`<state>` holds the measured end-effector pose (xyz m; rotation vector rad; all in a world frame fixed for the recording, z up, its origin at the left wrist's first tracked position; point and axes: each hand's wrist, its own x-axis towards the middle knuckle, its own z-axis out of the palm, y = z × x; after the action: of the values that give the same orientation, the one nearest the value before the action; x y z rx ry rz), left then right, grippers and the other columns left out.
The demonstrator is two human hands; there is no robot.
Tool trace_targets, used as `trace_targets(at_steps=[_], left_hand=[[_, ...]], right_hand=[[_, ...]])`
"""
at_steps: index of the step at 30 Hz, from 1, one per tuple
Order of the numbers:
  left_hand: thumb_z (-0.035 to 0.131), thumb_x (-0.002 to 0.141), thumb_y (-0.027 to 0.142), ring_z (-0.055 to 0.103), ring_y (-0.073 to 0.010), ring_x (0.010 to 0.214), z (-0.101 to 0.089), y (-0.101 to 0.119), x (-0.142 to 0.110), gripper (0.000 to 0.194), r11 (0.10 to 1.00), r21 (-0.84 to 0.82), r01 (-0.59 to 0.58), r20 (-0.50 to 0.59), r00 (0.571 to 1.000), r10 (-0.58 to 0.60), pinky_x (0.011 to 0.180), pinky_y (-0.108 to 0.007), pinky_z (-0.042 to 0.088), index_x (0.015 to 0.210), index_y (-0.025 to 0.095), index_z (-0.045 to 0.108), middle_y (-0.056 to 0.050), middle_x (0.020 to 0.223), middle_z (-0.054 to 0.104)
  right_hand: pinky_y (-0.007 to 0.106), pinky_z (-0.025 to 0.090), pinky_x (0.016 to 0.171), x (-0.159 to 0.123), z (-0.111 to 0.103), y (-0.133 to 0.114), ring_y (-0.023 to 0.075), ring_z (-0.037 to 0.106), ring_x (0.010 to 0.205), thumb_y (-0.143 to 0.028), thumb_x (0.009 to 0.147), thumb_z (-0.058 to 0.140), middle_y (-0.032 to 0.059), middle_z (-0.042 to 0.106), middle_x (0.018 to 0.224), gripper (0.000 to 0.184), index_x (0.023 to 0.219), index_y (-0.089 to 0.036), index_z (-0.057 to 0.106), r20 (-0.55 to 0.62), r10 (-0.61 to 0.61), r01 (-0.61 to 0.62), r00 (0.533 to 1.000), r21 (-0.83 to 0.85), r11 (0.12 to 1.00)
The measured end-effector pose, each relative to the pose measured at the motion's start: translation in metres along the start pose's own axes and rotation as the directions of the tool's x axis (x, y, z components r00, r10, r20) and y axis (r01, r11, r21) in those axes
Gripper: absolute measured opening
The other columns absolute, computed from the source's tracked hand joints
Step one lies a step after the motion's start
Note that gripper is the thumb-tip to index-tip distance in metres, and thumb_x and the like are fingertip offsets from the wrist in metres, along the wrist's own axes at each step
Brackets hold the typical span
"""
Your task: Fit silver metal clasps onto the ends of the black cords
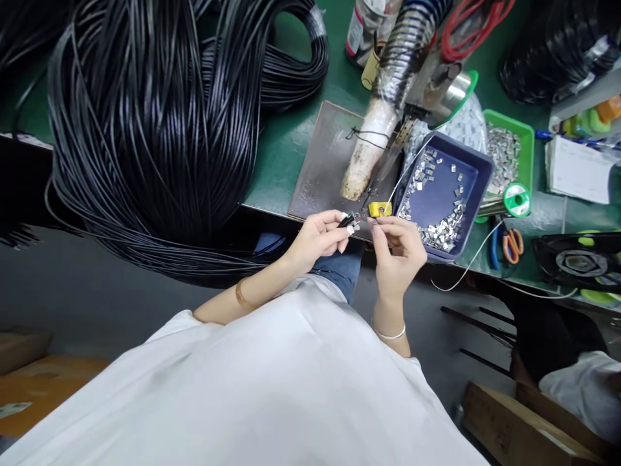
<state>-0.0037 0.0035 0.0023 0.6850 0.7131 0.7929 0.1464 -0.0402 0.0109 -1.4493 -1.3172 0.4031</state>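
Note:
My left hand (317, 238) is closed around the end of a black cable (350, 221), whose stripped tip shows red and pale wires. My right hand (398, 249) is pinched on a thin solder wire (466, 268), its fingertips almost meeting the cable end. Both hands hover at the front edge of the green bench (286, 149), just below a soldering iron (388, 90) on its holder and a small yellow fixture (379, 208). A dark metal plate (323, 162) lies under the iron.
A huge bundle of black cables (160, 129) fills the left side. A blue tray (473, 194) holds several small metal parts, with a green tray (526, 139) behind it. A solder spool (515, 199), orange-handled pliers (509, 244) and a small fan (577, 262) sit at right.

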Motion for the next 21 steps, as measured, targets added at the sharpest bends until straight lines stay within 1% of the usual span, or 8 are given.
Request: trace_targets(at_steps=[3, 5, 7, 9, 12, 16, 18, 21], left_hand=[[0.078, 0.073, 0.034, 0.027, 0.0001, 0.037, 0.003, 0.003, -0.001, 0.029, 0.996, 0.083, -0.038, -0.006, 0.999, 0.039, 0.038, -0.017, 0.014, 0.078, 0.012, 0.060, 0.004, 0.050, 0.054], [0.079, 0.072, 0.036, 0.033, -0.0007, 0.040, 0.003, 0.003, -0.001, 0.031, 0.988, 0.134, -0.075, -0.015, 0.997, 0.078, 0.039, -0.016, 0.019, 0.072, 0.012, 0.059, 0.004, 0.051, 0.052], [0.081, 0.071, 0.039, 0.038, -0.0019, 0.044, 0.003, 0.002, 0.000, 0.035, 0.980, 0.169, -0.102, -0.004, 0.995, 0.104, 0.042, -0.016, 0.025, 0.068, 0.012, 0.058, 0.004, 0.052, 0.052], [0.082, 0.069, 0.042, 0.040, -0.0029, 0.046, 0.004, 0.002, 0.002, 0.037, 0.975, 0.190, -0.116, 0.011, 0.993, 0.116, 0.044, -0.017, 0.029, 0.066, 0.012, 0.059, 0.004, 0.054, 0.051], [0.083, 0.067, 0.045, 0.041, -0.0038, 0.050, 0.005, 0.003, 0.004, 0.039, 0.964, 0.226, -0.138, -0.003, 0.990, 0.143, 0.048, -0.018, 0.034, 0.066, 0.012, 0.061, 0.004, 0.056, 0.051], [0.083, 0.066, 0.046, 0.049, -0.0061, 0.060, 0.004, 0.003, 0.007, 0.039, 0.950, 0.262, -0.168, -0.009, 0.984, 0.176, 0.059, -0.020, 0.041, 0.068, 0.011, 0.063, 0.001, 0.065, 0.058], [0.082, 0.066, 0.045, 0.050, -0.0071, 0.063, 0.004, 0.003, 0.007, 0.039, 0.944, 0.280, -0.174, -0.002, 0.983, 0.182, 0.063, -0.021, 0.042, 0.068, 0.011, 0.063, 0.001, 0.067, 0.059], [0.081, 0.068, 0.044, 0.048, -0.0073, 0.063, 0.003, 0.004, 0.007, 0.038, 0.938, 0.301, -0.174, 0.014, 0.984, 0.178, 0.063, -0.021, 0.042, 0.066, 0.011, 0.061, 0.002, 0.064, 0.056]], right_hand=[[0.028, 0.060, 0.072, 0.000, 0.003, 0.003, 0.0132, 0.068, 0.089, -0.025, 0.086, 0.067, 0.0029, 0.068, 0.094, 0.006, 0.085, -0.021, 0.070, 0.101, 0.080, -0.091, 0.992, 0.112, 0.990], [0.026, 0.060, 0.072, 0.000, 0.005, 0.005, 0.0124, 0.068, 0.090, -0.025, 0.085, 0.068, 0.0026, 0.068, 0.096, 0.005, 0.086, -0.022, 0.071, 0.152, 0.117, -0.143, 0.981, 0.174, 0.974], [0.024, 0.059, 0.074, 0.001, 0.005, 0.008, 0.0110, 0.068, 0.090, -0.023, 0.084, 0.068, 0.0016, 0.069, 0.097, 0.004, 0.086, -0.023, 0.072, 0.183, 0.131, -0.169, 0.974, 0.212, 0.963], [0.022, 0.059, 0.075, 0.001, 0.006, 0.009, 0.0098, 0.067, 0.090, -0.022, 0.084, 0.069, 0.0005, 0.069, 0.096, 0.004, 0.085, -0.024, 0.072, 0.198, 0.131, -0.177, 0.971, 0.233, 0.956], [0.023, 0.059, 0.075, 0.001, 0.006, 0.011, 0.0107, 0.067, 0.090, -0.024, 0.084, 0.068, 0.0011, 0.069, 0.096, 0.003, 0.084, -0.023, 0.072, 0.199, 0.142, -0.185, 0.970, 0.220, 0.958], [0.026, 0.059, 0.073, 0.001, 0.006, 0.013, 0.0125, 0.067, 0.091, -0.028, 0.085, 0.067, 0.0029, 0.069, 0.096, 0.007, 0.083, -0.022, 0.071, 0.200, 0.140, -0.176, 0.970, 0.177, 0.968], [0.026, 0.059, 0.074, 0.001, 0.006, 0.014, 0.0122, 0.067, 0.090, -0.028, 0.085, 0.067, 0.0029, 0.069, 0.096, 0.008, 0.084, -0.022, 0.071, 0.203, 0.127, -0.165, 0.971, 0.184, 0.969], [0.026, 0.059, 0.075, 0.000, 0.006, 0.016, 0.0119, 0.068, 0.090, -0.027, 0.085, 0.067, 0.0027, 0.069, 0.096, 0.007, 0.085, -0.022, 0.071, 0.208, 0.117, -0.159, 0.971, 0.199, 0.967]])
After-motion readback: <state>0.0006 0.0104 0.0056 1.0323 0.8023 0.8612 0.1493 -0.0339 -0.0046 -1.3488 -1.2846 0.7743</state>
